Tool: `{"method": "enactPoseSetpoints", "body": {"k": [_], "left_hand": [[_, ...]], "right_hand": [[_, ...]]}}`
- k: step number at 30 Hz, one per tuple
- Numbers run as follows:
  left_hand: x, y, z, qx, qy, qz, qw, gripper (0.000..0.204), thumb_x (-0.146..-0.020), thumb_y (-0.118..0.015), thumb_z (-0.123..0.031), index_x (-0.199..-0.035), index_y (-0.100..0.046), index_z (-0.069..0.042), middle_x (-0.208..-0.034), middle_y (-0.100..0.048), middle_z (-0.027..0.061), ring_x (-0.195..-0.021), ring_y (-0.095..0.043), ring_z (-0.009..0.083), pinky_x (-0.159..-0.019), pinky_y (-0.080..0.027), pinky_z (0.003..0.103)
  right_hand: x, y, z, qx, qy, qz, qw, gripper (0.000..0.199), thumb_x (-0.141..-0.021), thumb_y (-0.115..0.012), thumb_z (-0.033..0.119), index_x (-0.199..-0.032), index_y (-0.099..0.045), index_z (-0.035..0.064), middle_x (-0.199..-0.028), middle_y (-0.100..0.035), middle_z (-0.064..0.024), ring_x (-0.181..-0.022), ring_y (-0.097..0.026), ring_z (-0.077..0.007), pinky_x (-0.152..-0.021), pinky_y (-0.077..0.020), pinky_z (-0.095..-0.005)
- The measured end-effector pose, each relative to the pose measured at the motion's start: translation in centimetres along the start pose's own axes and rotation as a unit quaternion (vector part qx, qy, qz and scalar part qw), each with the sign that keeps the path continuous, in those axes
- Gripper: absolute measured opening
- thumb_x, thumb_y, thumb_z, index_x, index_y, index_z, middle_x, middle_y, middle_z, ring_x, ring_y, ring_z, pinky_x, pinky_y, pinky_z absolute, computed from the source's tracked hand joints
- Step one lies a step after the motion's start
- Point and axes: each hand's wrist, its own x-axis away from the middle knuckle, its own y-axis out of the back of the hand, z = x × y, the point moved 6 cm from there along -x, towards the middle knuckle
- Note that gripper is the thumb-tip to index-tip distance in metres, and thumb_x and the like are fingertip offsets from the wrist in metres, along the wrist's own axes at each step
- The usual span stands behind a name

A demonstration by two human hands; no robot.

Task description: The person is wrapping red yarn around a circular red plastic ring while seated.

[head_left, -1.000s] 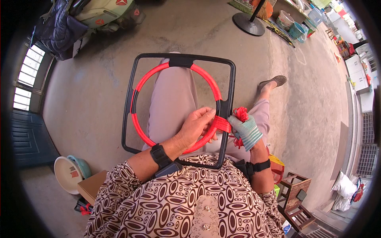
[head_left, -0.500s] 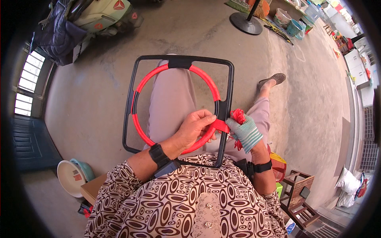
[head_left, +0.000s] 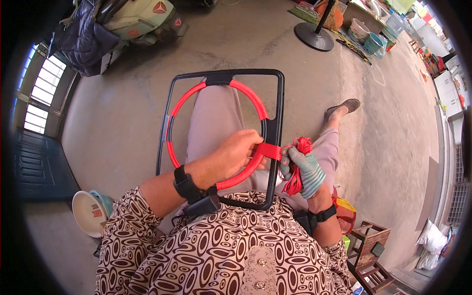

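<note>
A squarish black frame [head_left: 280,98] with a ring [head_left: 251,98] set inside it rests over my lap. Red cord is wound tightly round much of the ring, with black stretches left between. My bare left hand [head_left: 237,153] pinches the ring's right side, its fingertips partly hidden behind it. From there a flat band of red strands [head_left: 270,151] runs across the frame's right bar to my right hand [head_left: 306,169]. That hand wears a striped knit glove and is closed on a bundle of red cord [head_left: 293,183], whose loops hang above and below the fingers.
A scooter [head_left: 142,22] stands at the far left, a round black stand base [head_left: 313,37] at the far right, near buckets [head_left: 373,43]. Beside me are a cream basin [head_left: 87,216] on the left and a small wooden chair [head_left: 365,243] on the right.
My right hand has turned, showing more of the cord bundle, and sits slightly lower and farther right. My left hand stays on the ring, its forearm shifted a little left. The view has tilted slightly.
</note>
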Motion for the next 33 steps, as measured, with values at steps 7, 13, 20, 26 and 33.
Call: {"method": "enactPoseSetpoints", "body": {"k": [7, 13, 20, 26, 33], "left_hand": [[0.0, -0.9, 0.8, 0.019, -0.028, 0.057, 0.998, 0.019, -0.093, -0.051, -0.023, -0.095, -0.053, -0.004, -0.079, -0.062, 0.007, -0.061, -0.059, 0.0131, -0.054, -0.051, 0.026], [-0.6, -0.2, 2.4, 0.141, -0.052, 0.041, 0.988, 0.021, -0.093, -0.051, -0.023, -0.093, -0.054, -0.003, -0.08, -0.063, 0.009, -0.064, -0.062, 0.0155, -0.056, -0.051, 0.026], [-1.4, -0.3, 2.3, 0.134, -0.028, 0.107, 0.985, 0.022, -0.094, -0.048, -0.023, -0.093, -0.055, -0.002, -0.08, -0.063, 0.0099, -0.065, -0.061, 0.0154, -0.058, -0.052, 0.027], [-3.7, -0.7, 0.5, 0.155, -0.031, 0.107, 0.982, 0.024, -0.094, -0.048, -0.021, -0.097, -0.055, 0.001, -0.084, -0.062, 0.0111, -0.066, -0.061, 0.0172, -0.059, -0.052, 0.027], [-6.6, -1.4, 0.1, 0.208, -0.04, 0.033, 0.977, 0.024, -0.093, -0.05, -0.021, -0.095, -0.052, 0.003, -0.084, -0.061, 0.0144, -0.065, -0.061, 0.0204, -0.057, -0.054, 0.03]], "right_hand": [[-0.1, 0.5, -0.6, -0.057, -0.003, 0.025, 0.998, 0.025, -0.088, -0.058, 0.033, -0.094, -0.055, 0.0085, -0.074, -0.059, -0.0013, -0.06, -0.058, -0.012, -0.05, -0.047, -0.0213], [-1.1, 8.7, -0.9, -0.126, 0.013, -0.272, 0.954, 0.028, -0.088, -0.057, 0.033, -0.096, -0.051, 0.0071, -0.075, -0.057, -0.0074, -0.056, -0.057, -0.0193, -0.046, -0.0466, -0.0296], [0.4, 9.2, 4.9, 0.211, 0.111, -0.281, 0.93, 0.022, -0.084, -0.06, 0.02, -0.098, -0.054, 0.0049, -0.073, -0.059, -0.0071, -0.05, -0.053, -0.0152, -0.045, -0.0422, -0.027], [2.1, 3.3, 5.5, 0.277, 0.15, -0.285, 0.905, 0.008, -0.077, -0.063, 0.009, -0.08, -0.057, 0.006, -0.063, -0.054, -0.0027, -0.048, -0.05, -0.0107, -0.044, -0.0396, -0.0248], [6.3, -8.0, 5.9, 0.565, 0.384, -0.059, 0.728, 0.029, -0.067, -0.075, 0.008, -0.092, -0.061, 0.0053, -0.08, -0.063, -0.0059, -0.073, -0.062, -0.0158, -0.066, -0.0495, -0.027]]}}
